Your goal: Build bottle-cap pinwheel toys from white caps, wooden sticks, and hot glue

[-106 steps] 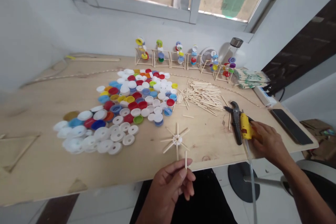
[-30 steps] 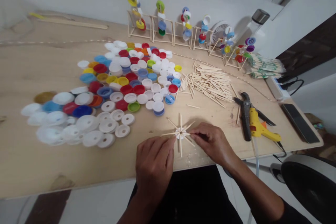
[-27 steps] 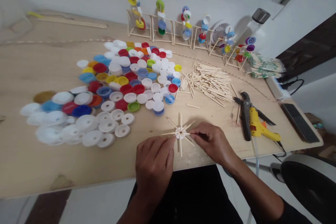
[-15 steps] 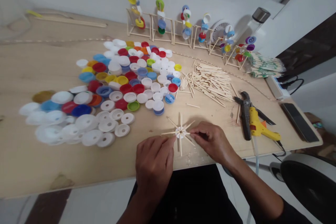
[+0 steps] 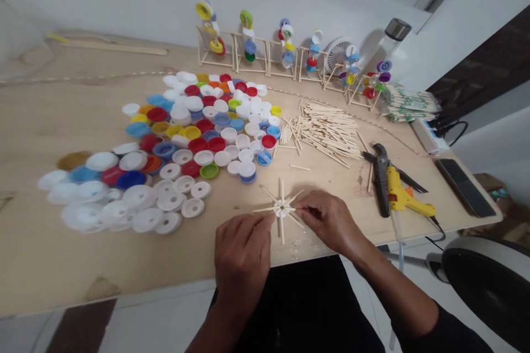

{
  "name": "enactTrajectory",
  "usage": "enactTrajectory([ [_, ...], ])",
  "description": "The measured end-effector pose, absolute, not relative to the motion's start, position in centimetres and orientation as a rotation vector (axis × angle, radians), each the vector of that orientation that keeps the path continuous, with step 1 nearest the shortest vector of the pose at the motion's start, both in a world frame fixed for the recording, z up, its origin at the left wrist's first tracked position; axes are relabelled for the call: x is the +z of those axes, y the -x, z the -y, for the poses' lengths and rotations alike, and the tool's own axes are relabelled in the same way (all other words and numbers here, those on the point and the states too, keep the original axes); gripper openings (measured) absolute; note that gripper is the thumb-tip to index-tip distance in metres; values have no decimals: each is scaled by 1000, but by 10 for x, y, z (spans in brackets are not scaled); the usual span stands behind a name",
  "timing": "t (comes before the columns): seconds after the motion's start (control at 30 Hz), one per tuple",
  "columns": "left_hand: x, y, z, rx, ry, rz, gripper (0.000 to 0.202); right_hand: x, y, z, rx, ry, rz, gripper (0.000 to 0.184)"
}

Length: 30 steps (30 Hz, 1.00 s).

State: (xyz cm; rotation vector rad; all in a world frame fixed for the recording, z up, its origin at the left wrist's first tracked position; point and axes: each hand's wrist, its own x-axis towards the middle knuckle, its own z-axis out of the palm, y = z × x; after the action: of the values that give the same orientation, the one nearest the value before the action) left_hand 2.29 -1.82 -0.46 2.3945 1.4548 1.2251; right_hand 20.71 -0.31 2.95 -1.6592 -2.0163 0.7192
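Observation:
A white bottle cap with thin wooden sticks radiating from it like spokes [image 5: 281, 208] lies near the front edge of the plywood table [image 5: 49, 253]. My left hand [image 5: 242, 253] rests on the table just left of it, fingers curled, fingertips pinching the end of a spoke stick at its lower left. My right hand [image 5: 327, 220] is on its right side, thumb and fingers pinched on a stick at the cap's edge.
A wide spread of coloured and white bottle caps [image 5: 186, 138] covers the table's middle. A pile of sticks [image 5: 327, 132] lies behind. Pliers [image 5: 379, 176] and a yellow glue gun [image 5: 399, 198] lie right, a phone [image 5: 464, 193] beyond. Cap-and-stick models [image 5: 285, 52] line the wall.
3.5 s ago my left hand held a stick in the air and my right hand was on the glue gun. Both hands now sit at the spoked cap; over the last second they barely moved.

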Motion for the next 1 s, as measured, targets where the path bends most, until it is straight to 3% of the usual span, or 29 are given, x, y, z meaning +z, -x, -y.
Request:
enactTrajectory([
  [0.57,3,-23,27,1037,-2643,-1413,34,33,-239,42,557,1792,1764,19],
  [0.87,-1,-24,24,735,-2760,-1329,43,26,-228,42,909,1604,1389,39],
  [1.0,-5,-27,25,790,-2700,-1353,43,33,-223,39,1115,1485,1123,46],
])
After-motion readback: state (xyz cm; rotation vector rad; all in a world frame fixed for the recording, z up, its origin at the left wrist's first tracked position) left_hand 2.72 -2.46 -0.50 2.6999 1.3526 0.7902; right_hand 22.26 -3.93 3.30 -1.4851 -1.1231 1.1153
